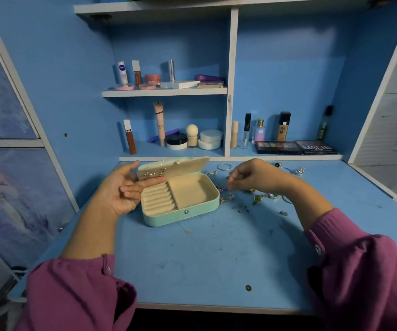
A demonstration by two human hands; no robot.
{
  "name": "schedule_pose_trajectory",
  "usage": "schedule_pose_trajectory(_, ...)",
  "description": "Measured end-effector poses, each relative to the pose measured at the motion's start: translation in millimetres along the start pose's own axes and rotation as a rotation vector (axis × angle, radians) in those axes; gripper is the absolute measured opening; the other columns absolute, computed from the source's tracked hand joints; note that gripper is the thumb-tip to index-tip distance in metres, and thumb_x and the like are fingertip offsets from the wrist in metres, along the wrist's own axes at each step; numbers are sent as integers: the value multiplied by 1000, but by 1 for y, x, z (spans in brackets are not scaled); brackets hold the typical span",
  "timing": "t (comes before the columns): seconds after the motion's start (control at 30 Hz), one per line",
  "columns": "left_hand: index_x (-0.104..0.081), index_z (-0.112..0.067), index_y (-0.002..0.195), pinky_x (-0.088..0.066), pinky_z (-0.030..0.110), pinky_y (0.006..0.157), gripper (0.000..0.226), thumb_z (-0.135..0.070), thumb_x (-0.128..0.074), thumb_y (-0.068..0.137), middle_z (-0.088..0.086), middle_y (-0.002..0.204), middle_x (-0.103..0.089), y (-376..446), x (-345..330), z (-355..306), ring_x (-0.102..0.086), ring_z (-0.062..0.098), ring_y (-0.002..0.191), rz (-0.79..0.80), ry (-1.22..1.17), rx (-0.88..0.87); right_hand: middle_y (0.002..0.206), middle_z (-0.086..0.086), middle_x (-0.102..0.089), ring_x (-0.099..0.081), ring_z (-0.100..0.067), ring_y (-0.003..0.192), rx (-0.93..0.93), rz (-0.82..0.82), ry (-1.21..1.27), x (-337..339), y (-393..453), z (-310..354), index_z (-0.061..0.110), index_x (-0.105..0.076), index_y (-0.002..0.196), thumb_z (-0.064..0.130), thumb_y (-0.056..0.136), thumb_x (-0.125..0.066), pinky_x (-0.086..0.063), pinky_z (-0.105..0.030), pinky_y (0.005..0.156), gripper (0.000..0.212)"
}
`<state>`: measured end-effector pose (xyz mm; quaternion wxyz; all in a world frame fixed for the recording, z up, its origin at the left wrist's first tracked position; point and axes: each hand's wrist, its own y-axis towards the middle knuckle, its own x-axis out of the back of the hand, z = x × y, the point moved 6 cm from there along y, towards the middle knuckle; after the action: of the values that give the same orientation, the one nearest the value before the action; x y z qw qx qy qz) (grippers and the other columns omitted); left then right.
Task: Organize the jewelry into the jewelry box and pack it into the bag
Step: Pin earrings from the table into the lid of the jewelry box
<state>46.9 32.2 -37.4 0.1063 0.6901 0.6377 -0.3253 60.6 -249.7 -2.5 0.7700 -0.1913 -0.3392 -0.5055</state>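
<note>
- The box (180, 194) sits open on the blue worktop (216, 259), near the middle. Its lid leans back.
- Inside, the ring rolls on the left look bare. The big part on the right looks bare too. A few small shiny bits hang inside the lid.
- The left hand (123, 189) is beside the box, palm up. One finger lies straight along the box's back edge. The other fingers curl loosely. It holds nothing that I can see.
- The right hand (252, 175) hovers over the worktop, just right of the box. Its fingertips are pinched close together, pointing down. It may have hold of a tiny piece, but I cannot tell.
- The jewelry (252, 194) is scattered on the worktop to the right of the box. A thin ring (224, 167) lies further back.
- No bag is in view.
- What could go wrong: the pieces are tiny, so one could slip from a pinch and roll off the worktop edge.
- A sleeve could sweep loose pieces away as the arm moves.
- The box is light, I think. A bump from the left hand could flip the lid shut or slide it.
- Writing I can read: "NIVEA" on a white tube (122, 72) on the shelf, "SB" on a small bottle (259, 131), and "MATTE" on a dark palette (316, 147).
</note>
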Motion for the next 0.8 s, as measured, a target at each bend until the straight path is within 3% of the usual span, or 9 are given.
schedule_pose_trajectory(0.07,-54,-1,117,-22,9,24,81,-13,-90,46,29,117,-63,1,-1,1,-27,5,22,53,46,13,70,6,-68,-56,-6,63,-8,54,-54,1,-4,-3,23,-73,75,25,78,-77,-47,-24,65,5)
schedule_pose_trajectory(0.13,-57,1,113,-22,10,23,100,-3,-94,20,27,115,-64,3,0,2,-27,5,22,82,94,32,65,18,-67,-55,5,59,-25,93,-114,2,-8,-5,26,-75,77,24,78,-77,-41,-13,59,3)
schedule_pose_trajectory(0.2,-57,0,107,-23,9,24,86,0,-93,29,26,108,-67,3,-1,4,-27,5,22,75,120,49,63,25,-65,-56,11,57,-40,129,-167,2,-11,-5,24,-75,81,20,79,-76,-38,-7,53,5)
schedule_pose_trajectory(0.23,-57,-2,101,-22,9,24,65,-1,-88,44,25,101,-69,3,-1,4,-26,5,21,50,131,49,61,28,-64,-56,12,57,-41,144,-189,1,-12,-5,24,-75,81,18,79,-75,-38,-6,53,6)
schedule_pose_trajectory(0.3,-54,-7,90,-21,8,24,23,-5,-66,70,13,75,-70,4,2,3,-25,5,21,-45,168,24,62,29,-64,-56,12,58,-43,158,-223,-2,-12,-6,27,-74,77,18,79,-75,-44,-12,60,9)
schedule_pose_trajectory(0.37,-55,-9,85,-20,8,24,8,-4,-56,78,4,64,-63,4,6,2,-25,5,22,-104,188,12,62,26,-65,-57,11,58,-48,159,-238,-4,-11,-7,31,-72,71,20,77,-76,-46,-18,64,13)
schedule_pose_trajectory(0.6,-58,-8,78,-21,9,23,18,1,-47,90,4,64,-59,2,8,3,-25,4,22,-176,204,-5,70,16,-66,-57,1,59,-26,146,-312,-12,-10,-1,23,-75,80,22,78,-74,-49,-20,61,3)
schedule_pose_trajectory(0.8,-57,-9,79,-20,9,23,19,2,-46,90,5,66,-62,2,8,3,-25,4,22,-175,220,2,73,16,-63,-55,-1,64,-37,139,-414,-16,-10,-1,28,-69,76,24,81,-69,-48,-21,63,6)
